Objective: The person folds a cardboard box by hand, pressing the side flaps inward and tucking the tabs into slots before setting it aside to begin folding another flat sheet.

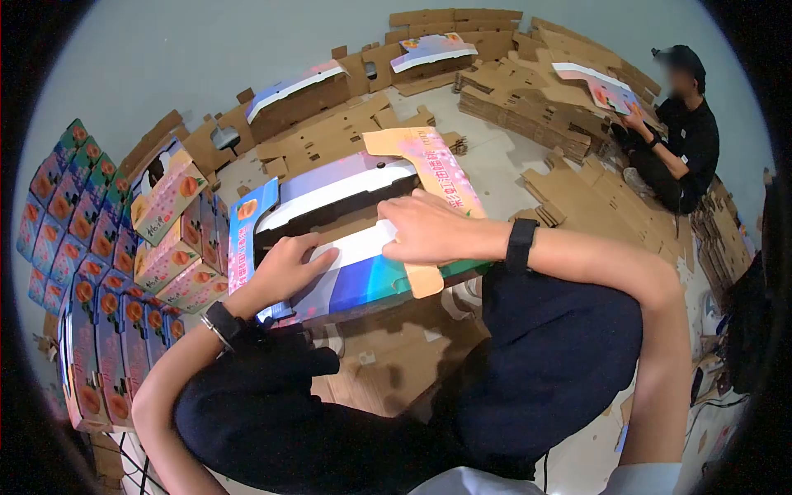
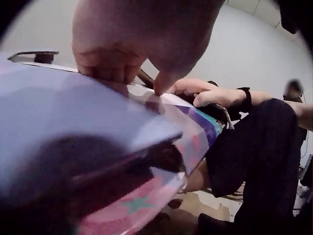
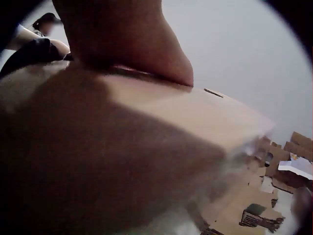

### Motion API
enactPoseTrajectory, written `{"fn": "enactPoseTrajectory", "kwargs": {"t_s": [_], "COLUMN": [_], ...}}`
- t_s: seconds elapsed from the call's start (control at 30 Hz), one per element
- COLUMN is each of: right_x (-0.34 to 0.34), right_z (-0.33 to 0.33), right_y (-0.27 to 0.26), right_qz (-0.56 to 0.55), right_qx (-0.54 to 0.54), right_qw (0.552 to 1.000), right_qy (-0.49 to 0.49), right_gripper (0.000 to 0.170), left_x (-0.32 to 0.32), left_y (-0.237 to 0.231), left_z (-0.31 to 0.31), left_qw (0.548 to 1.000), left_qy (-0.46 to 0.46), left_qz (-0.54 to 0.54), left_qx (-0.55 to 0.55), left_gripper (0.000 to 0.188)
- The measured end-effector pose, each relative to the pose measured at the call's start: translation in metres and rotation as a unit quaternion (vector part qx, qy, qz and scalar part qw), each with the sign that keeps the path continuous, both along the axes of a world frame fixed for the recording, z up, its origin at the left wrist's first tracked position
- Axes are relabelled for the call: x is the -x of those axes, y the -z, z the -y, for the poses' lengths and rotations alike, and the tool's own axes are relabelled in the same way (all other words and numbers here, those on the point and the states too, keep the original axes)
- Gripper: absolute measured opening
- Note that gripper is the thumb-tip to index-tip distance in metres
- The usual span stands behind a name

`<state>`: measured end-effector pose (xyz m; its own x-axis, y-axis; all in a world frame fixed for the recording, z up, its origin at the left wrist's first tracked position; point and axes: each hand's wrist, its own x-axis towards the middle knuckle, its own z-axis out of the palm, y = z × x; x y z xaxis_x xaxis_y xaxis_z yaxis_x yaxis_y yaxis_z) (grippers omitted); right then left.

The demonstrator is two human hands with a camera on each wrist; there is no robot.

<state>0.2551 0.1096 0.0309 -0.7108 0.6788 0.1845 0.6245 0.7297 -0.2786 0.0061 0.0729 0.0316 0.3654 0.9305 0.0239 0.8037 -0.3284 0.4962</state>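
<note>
A printed cardboard gift box (image 1: 355, 285), purple, blue and green with pink blossom ends, rests low in front of my knees. Its top has a long slot between white folded panels. At the slot's near edge, my left hand (image 1: 285, 268) grips the white strip (image 1: 359, 246), fingers over the edge and thumb on the outer side, as the left wrist view shows too. My right hand (image 1: 433, 231) holds the other end of that strip with curled fingers, beside the blossom-printed end flap (image 1: 445, 173). A tan tab (image 1: 425, 280) sticks out below it.
Stacked finished boxes (image 1: 78, 206) stand at the left. Flattened cardboard (image 1: 528, 115) is piled at the back and right. Part-folded boxes (image 1: 297, 87) lie along the wall. A seated person (image 1: 689, 140) at the right holds a printed sheet (image 1: 606, 91).
</note>
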Motion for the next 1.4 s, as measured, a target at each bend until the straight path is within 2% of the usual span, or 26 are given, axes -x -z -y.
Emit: {"fn": "enactPoseTrajectory", "kwargs": {"t_s": [0.07,0.17,0.23,0.3,0.37,0.4,0.43,0.5,0.63,0.67,0.73,0.77,0.83,0.97,1.07,1.13,1.17,1.23,1.27,1.33,1.4], "right_x": [-0.003,-0.011,-0.017,-0.023,-0.023,-0.02,-0.018,-0.006,0.017,0.021,0.03,0.033,0.04,0.042,0.046,0.044,0.045,0.048,0.047,0.043,0.044], "right_z": [-0.002,-0.006,-0.008,-0.007,-0.004,-0.002,-0.001,0.007,0.03,0.034,0.038,0.038,0.038,0.039,0.037,0.039,0.039,0.037,0.037,0.036,0.035], "right_y": [-0.001,-0.007,-0.019,-0.022,-0.02,-0.017,-0.015,-0.01,-0.003,0.0,0.007,0.01,0.01,0.012,0.018,0.019,0.02,0.022,0.024,0.026,0.028], "right_qz": [0.001,0.001,0.041,0.042,0.116,0.133,0.132,0.057,0.025,0.025,-0.06,-0.061,-0.095,-0.061,-0.035,-0.144,-0.144,-0.185,-0.185,-0.21,-0.212], "right_qx": [-0.023,-0.07,-0.164,-0.193,-0.308,-0.402,-0.402,-0.355,-0.133,-0.131,0.119,0.121,0.217,0.277,0.327,0.371,0.371,0.44,0.441,0.393,0.395], "right_qw": [1.0,0.997,0.986,0.98,0.944,0.905,0.905,0.932,0.978,0.978,0.979,0.978,0.966,0.958,0.944,0.917,0.917,0.877,0.877,0.888,0.885], "right_qy": [-0.005,-0.013,-0.001,0.018,0.032,0.035,0.037,-0.046,-0.16,-0.161,-0.154,-0.158,-0.099,-0.046,-0.027,-0.021,-0.02,-0.044,-0.045,-0.115,-0.125], "right_gripper": [0.036,0.031,0.028,0.028,0.027,0.025,0.025,0.023,0.03,0.03,0.032,0.032,0.029,0.026,0.024,0.022,0.022,0.02,0.02,0.022,0.024], "left_x": [-0.003,0.002,0.008,0.002,-0.01,-0.012,-0.013,-0.008,-0.007,-0.004,-0.005,-0.005,-0.007,-0.015,-0.013,-0.007,-0.004,0.001,0.003,0.004,0.004], "left_y": [0.0,-0.009,-0.002,0.004,0.004,0.006,0.008,0.024,0.044,0.049,0.047,0.046,0.04,0.028,0.033,0.043,0.048,0.055,0.059,0.061,0.059], "left_z": [0.002,0.001,-0.002,-0.003,0.001,0.001,0.0,-0.006,-0.015,-0.018,-0.019,-0.02,-0.02,-0.014,-0.016,-0.021,-0.023,-0.025,-0.025,-0.024,-0.022], "left_qw": [0.999,0.998,0.999,0.993,0.991,0.992,0.992,0.996,0.994,0.993,0.99,0.986,0.984,0.979,0.984,0.987,0.988,0.989,0.989,0.987,0.985], "left_qy": [-0.005,0.011,0.015,0.048,0.035,0.038,0.04,0.021,0.006,-0.002,-0.023,-0.043,-0.059,-0.092,-0.073,-0.052,-0.031,-0.035,-0.039,-0.047,-0.056], "left_qz": [-0.027,-0.063,-0.048,0.073,0.081,0.093,0.105,0.048,0.063,0.066,0.078,0.091,0.094,0.087,0.07,0.082,0.094,0.089,0.084,0.09,0.097], "left_qx": [-0.044,-0.018,-0.011,0.079,0.1,0.078,0.054,0.071,0.093,0.096,0.113,0.13,0.137,0.159,0.144,0.129,0.115,0.115,0.114,0.122,0.129], "left_gripper": [0.045,0.045,0.044,0.045,0.047,0.047,0.048,0.048,0.047,0.047,0.047,0.048,0.049,0.051,0.052,0.052,0.052,0.053,0.053,0.053,0.053]}}
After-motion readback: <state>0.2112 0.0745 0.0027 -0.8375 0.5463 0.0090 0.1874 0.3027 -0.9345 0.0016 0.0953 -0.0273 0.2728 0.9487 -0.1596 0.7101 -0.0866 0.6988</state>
